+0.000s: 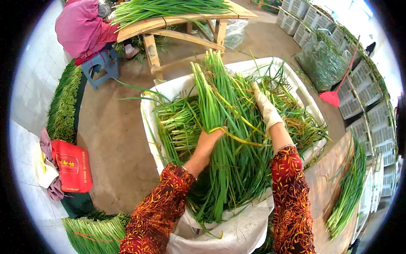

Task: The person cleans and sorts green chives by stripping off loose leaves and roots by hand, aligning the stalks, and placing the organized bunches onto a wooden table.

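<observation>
A big bunch of garlic chives (226, 110) lies upright along the middle of a white plastic crate (315, 106), cut ends pointing away from me. My left hand (208, 146), bare, is wrapped round the left side of the bunch, its fingers mostly hidden under the leaves. A yellowed leaf (241, 139) runs across beside its thumb. On the bunch's right side is my right hand (266, 108) in a pale glove, fingers together and closed among the stalks. More loose chives (179, 125) and withered leaves (296, 120) fill the crate around both hands.
A white woven sack (237, 235) drapes the crate's near edge. Chives (349, 190) lie on a wooden board at right. Beyond stands a wooden table (182, 19) with chives; a person in pink (84, 27) sits on a blue stool (99, 67). A red bag (72, 165) is left.
</observation>
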`<move>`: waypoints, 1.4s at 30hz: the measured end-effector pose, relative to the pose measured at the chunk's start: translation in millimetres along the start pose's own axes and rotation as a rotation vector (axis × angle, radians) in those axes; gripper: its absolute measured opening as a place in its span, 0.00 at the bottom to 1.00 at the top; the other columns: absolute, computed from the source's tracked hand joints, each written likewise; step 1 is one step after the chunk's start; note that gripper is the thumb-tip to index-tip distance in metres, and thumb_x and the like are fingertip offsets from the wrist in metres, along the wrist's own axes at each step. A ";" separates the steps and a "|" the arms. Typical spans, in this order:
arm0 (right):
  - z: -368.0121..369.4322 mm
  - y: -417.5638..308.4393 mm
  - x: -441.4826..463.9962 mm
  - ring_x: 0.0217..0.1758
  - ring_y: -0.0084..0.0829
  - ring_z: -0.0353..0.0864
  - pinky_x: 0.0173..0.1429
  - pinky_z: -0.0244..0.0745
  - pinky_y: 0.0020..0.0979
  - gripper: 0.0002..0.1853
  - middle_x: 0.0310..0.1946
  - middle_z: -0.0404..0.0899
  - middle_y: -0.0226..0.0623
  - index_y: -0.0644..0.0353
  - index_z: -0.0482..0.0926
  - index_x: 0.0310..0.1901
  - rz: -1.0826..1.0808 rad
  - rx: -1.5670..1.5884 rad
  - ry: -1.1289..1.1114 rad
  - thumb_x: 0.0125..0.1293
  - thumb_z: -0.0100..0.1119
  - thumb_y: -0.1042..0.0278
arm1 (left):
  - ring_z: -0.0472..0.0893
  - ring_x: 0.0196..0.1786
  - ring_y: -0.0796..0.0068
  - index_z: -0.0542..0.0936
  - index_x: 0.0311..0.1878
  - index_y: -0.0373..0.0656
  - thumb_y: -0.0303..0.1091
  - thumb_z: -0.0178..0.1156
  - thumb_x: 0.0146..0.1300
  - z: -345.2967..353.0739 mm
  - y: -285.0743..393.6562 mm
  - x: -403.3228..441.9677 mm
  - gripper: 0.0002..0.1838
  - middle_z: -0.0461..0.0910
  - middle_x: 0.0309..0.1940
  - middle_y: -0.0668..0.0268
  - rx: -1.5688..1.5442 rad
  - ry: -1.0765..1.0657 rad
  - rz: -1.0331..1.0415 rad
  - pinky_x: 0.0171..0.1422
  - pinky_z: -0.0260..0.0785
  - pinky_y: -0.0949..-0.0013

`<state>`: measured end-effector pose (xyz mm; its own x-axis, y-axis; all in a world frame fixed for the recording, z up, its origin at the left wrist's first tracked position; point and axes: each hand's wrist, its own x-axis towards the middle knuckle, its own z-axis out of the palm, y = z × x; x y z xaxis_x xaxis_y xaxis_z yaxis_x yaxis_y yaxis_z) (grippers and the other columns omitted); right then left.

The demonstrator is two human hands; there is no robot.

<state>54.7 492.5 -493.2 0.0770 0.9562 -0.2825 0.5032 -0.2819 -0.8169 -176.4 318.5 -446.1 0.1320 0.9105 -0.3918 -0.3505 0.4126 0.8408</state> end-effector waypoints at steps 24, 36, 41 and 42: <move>-22.0 -119.7 -135.7 0.56 0.29 0.69 0.55 0.68 0.32 0.34 0.57 0.67 0.36 0.55 0.61 0.62 -0.125 0.869 -0.086 0.63 0.39 0.38 | 0.70 0.56 0.57 0.55 0.65 0.38 0.38 0.65 0.47 26.0 4.6 -26.2 0.43 0.66 0.56 0.50 0.409 -0.135 0.427 0.59 0.60 0.66; -50.2 -159.3 -232.1 0.53 0.28 0.72 0.52 0.70 0.31 0.31 0.54 0.70 0.34 0.55 0.63 0.61 -0.177 1.052 -0.088 0.65 0.39 0.40 | 0.53 0.69 0.56 0.40 0.68 0.38 0.49 0.71 0.38 30.6 77.9 -85.3 0.61 0.49 0.66 0.45 0.567 -0.272 0.687 0.71 0.44 0.63; -46.3 -171.1 -281.7 0.52 0.28 0.73 0.51 0.71 0.30 0.30 0.53 0.71 0.33 0.55 0.63 0.60 -0.176 1.105 -0.132 0.65 0.39 0.42 | 0.56 0.66 0.53 0.44 0.67 0.37 0.47 0.75 0.32 77.3 89.5 -103.0 0.63 0.52 0.64 0.43 0.711 -0.098 0.985 0.69 0.49 0.63; -44.7 -171.4 -292.4 0.51 0.27 0.73 0.51 0.71 0.30 0.30 0.53 0.71 0.33 0.55 0.64 0.60 -0.187 1.111 -0.145 0.65 0.39 0.42 | 0.61 0.63 0.53 0.47 0.66 0.37 0.42 0.76 0.29 83.3 89.6 -113.7 0.62 0.57 0.61 0.46 0.805 -0.029 1.061 0.66 0.54 0.62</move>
<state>-15.5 264.8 -248.1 -0.0561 0.9928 -0.1058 -0.5516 -0.1191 -0.8256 -145.6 254.2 -295.1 0.1603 0.7945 0.5858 0.3457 -0.6011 0.7206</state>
